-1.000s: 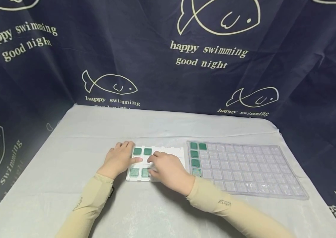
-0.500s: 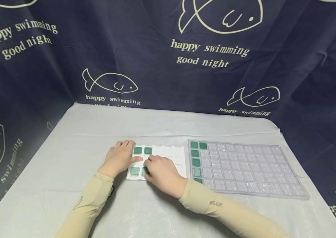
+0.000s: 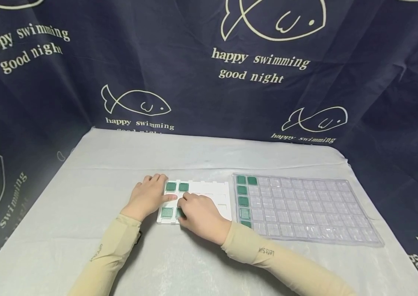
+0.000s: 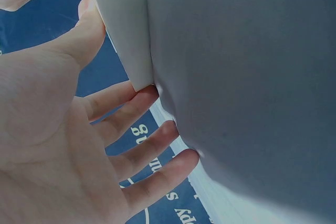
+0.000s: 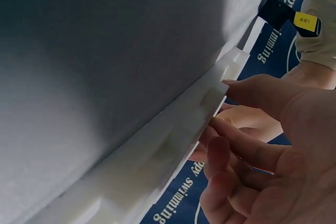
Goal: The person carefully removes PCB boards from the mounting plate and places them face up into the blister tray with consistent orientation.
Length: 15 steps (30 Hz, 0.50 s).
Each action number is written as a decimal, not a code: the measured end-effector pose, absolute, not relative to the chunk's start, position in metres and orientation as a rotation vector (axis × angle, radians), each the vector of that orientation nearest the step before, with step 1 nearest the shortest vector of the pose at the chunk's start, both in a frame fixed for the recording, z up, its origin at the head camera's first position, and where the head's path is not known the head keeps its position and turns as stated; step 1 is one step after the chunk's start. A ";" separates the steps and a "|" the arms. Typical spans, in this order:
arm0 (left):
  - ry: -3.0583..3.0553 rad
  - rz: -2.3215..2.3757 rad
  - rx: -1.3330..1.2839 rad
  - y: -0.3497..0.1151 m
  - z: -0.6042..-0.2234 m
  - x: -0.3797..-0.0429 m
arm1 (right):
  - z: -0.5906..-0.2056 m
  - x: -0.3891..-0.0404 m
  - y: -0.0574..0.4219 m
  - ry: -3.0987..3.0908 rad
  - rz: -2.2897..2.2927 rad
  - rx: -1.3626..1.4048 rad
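Small square green circuit boards with dotted grids sit in compartments of a white tray (image 3: 193, 187). My left hand (image 3: 147, 198) steadies the tray's left end, thumb on top. In the left wrist view its fingers (image 4: 152, 150) reach down straight to the table beside the tray. Over the tray's near row is my right hand (image 3: 203, 218); its thumb and curled forefinger straddle a partly covered green circuit board (image 3: 180, 213). To its left lies another board (image 3: 167, 212), and two more boards (image 3: 170, 186) fill the far row. The right wrist view hides the gripped board behind the tray's side.
A clear plastic compartment tray (image 3: 301, 209) lies just right of the white tray. Several green boards (image 3: 243, 201) occupy its left column, and one more (image 3: 252, 181) is in the second column. Pale cloth (image 3: 64, 222) covers the table; a dark printed curtain (image 3: 201, 98) surrounds it.
My right hand has shifted left on the white tray and settled at the second near-row board, uncovering a board in the clear tray's near corner. The left hand stays in place.
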<state>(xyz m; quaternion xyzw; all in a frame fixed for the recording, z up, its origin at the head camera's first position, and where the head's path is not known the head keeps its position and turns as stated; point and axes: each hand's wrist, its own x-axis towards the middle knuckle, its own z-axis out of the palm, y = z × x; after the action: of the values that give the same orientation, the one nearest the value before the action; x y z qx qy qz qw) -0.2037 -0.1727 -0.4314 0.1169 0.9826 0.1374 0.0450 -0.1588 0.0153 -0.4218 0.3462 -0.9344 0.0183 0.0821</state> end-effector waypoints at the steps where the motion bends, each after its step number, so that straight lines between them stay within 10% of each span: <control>1: 3.002 0.416 0.359 -0.173 -0.432 -0.204 | -0.422 -0.159 0.016 -2.793 0.066 1.035; 15: 2.999 0.404 0.363 -0.173 -0.431 -0.205 | -0.417 -0.157 0.021 -2.836 0.201 1.028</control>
<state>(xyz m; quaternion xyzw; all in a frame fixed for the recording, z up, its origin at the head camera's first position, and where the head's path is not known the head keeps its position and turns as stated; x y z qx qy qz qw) -0.2055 -0.1732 -0.4312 0.1188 0.9829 0.1323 0.0470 -0.1567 0.0207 -0.4167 0.3395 -0.9364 0.0664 0.0592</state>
